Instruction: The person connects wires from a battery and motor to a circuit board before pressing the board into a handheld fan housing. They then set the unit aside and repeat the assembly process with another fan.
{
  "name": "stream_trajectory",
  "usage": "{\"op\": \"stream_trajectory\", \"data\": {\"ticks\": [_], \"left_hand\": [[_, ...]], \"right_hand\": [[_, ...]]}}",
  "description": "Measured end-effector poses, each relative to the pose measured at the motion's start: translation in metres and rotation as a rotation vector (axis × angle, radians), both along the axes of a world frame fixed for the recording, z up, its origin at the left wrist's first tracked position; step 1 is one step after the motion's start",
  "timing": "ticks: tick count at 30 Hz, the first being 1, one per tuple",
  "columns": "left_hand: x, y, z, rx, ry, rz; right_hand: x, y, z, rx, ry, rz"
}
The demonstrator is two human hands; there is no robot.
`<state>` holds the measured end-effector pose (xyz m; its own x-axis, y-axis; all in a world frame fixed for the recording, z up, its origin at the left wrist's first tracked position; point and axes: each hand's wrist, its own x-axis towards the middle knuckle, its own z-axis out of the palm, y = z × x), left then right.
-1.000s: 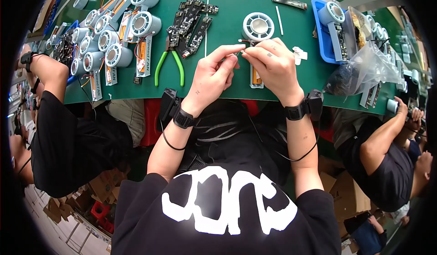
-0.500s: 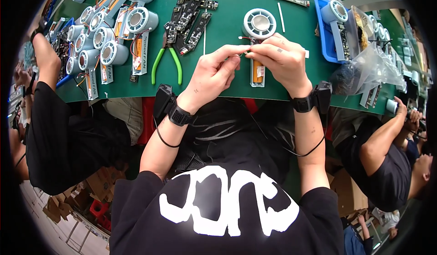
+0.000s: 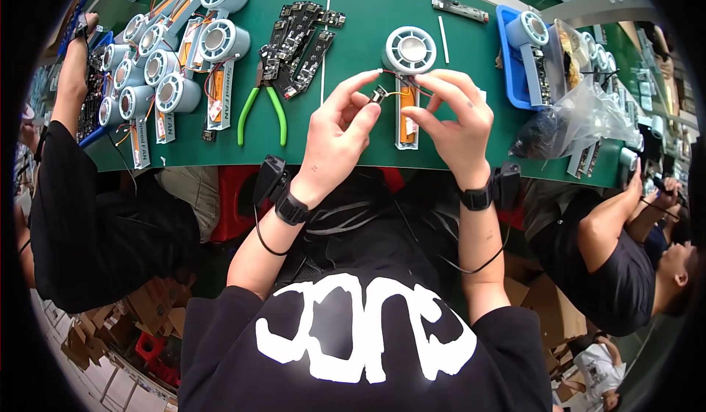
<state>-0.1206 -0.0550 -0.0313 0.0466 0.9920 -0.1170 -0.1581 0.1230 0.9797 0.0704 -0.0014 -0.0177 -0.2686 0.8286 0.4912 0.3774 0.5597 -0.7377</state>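
In front of me a handheld fan (image 3: 409, 50) lies on the green table, its round pale-blue head away from me. Its open handle shows an orange battery (image 3: 407, 129) with wires. Between thumb and fingers of my left hand (image 3: 340, 129) is a small circuit board (image 3: 378, 94), joined to the fan by thin wires. The left index finger reaches up to a small white connector on a dark wire. Over the right side of the handle hovers my right hand (image 3: 457, 118), thumb and fingers apart around the wires; whether a fingertip touches one I cannot tell.
Green-handled cutters (image 3: 274, 114) lie left beside a pile of black circuit boards (image 3: 300, 41). Several assembled fans (image 3: 176, 92) crowd the far left. To the right stand a blue tray (image 3: 518, 92) and a clear plastic bag (image 3: 581, 114). People sit at both sides.
My hands have drawn apart from their pinch together. The right fingers have spread, and the small board now shows in my left hand. The view has shifted slightly.
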Motion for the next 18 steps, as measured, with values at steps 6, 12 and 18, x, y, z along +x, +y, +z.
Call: {"op": "stream_trajectory", "data": {"ticks": [6, 12, 18], "left_hand": [[0.012, -0.004, 0.013, -0.225, -0.432, 0.066], [0.037, -0.009, 0.023, -0.062, -0.180, 0.049], [0.021, 0.023, 0.044, 0.284, 0.541, -0.003]], "right_hand": [[-0.003, -0.056, 0.005, -0.348, 0.166, -0.100], [-0.012, -0.066, 0.028, -0.377, 0.059, -0.189], [0.013, -0.078, 0.010, -0.216, -0.167, -0.147]]}}
